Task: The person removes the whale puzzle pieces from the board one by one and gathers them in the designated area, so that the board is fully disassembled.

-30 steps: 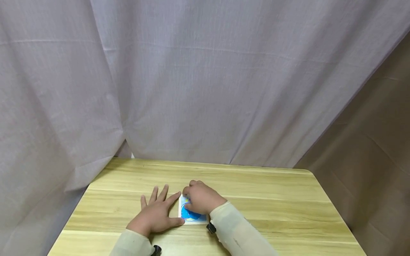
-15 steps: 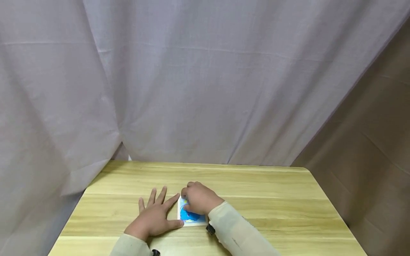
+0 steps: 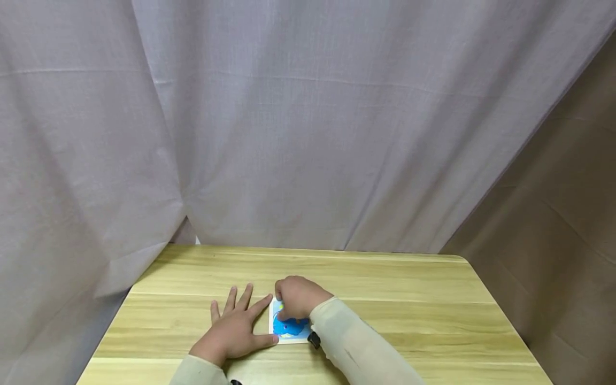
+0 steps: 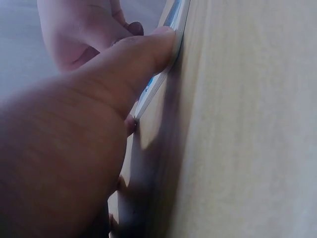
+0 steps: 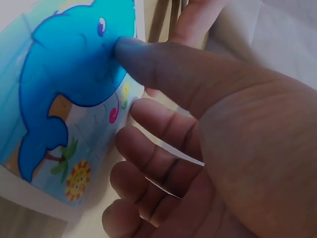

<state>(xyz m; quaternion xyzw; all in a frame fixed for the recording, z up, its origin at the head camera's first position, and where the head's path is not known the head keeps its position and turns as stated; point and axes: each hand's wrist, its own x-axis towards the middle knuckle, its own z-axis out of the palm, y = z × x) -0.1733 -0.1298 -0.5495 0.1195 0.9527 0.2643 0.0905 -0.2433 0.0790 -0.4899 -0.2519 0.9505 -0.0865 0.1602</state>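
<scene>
A small square puzzle board [image 3: 289,331] with a white border and a blue whale picture lies on the table. Faint seams run through the picture in the right wrist view. My left hand [image 3: 234,330] rests flat at its left side, fingers spread. The left thumb [image 4: 143,49] lies on the near left corner, and the index fingertip touches the far left corner. Bent over the board's far right part is my right hand [image 3: 301,297]. Its thumb [image 5: 136,57] presses on the whale's face [image 5: 94,37], while curled fingers [image 5: 153,119] line the board's edge.
The wooden table [image 3: 409,310] extends around the board, its far right corner rounded. A grey curtain [image 3: 308,133] hangs behind the table, with a brown cloth [image 3: 544,224] on the right. Each wrist carries a small black device [image 3: 314,339].
The right hand has shifted and turned slightly over the board, with its thumb a little farther up the picture. The left hand stays against the board's left side. The head view has shifted slightly.
</scene>
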